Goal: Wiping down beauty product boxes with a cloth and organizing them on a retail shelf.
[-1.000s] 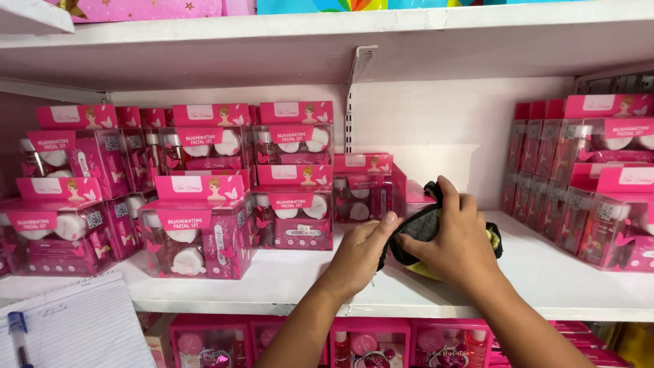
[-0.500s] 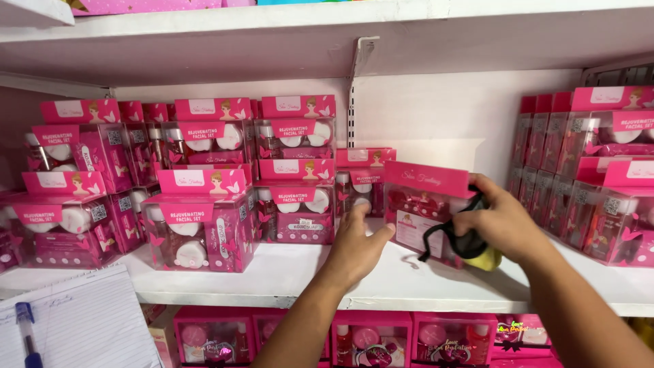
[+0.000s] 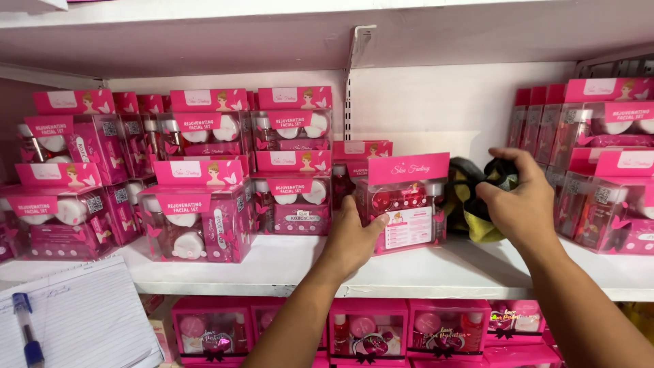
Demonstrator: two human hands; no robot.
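— Steadying the pink box point(image 3: 407, 204) with our left hand point(image 3: 353, 238), are we? It is sitting on the white shelf point(image 3: 286, 262), close to the front edge, just right of the stacked boxes point(image 3: 293, 163).

— Yes. Our fingers are lying loosely curled against its lower left corner, thumb touching the front panel, not clamping it. We are only bracing it, so it should stay flat on its base.

— And the right hand point(image 3: 521, 201)?

— It is closing around a dark cloth bundle point(image 3: 480, 194) with a yellow-green patch, just to the right of the box and touching its side. The fingers are wrapping over the top of the bundle, gripping it.

— Then, as we are judging it, the care lies in keeping the box upright while the bundle is being handled beside it.

— Agreed. We are also watching the row of boxes on the right point(image 3: 599, 163), which is standing near our wrist. The notebook point(image 3: 82, 320) and the blue pen point(image 3: 27, 334) are lying below the shelf's left end, well apart.
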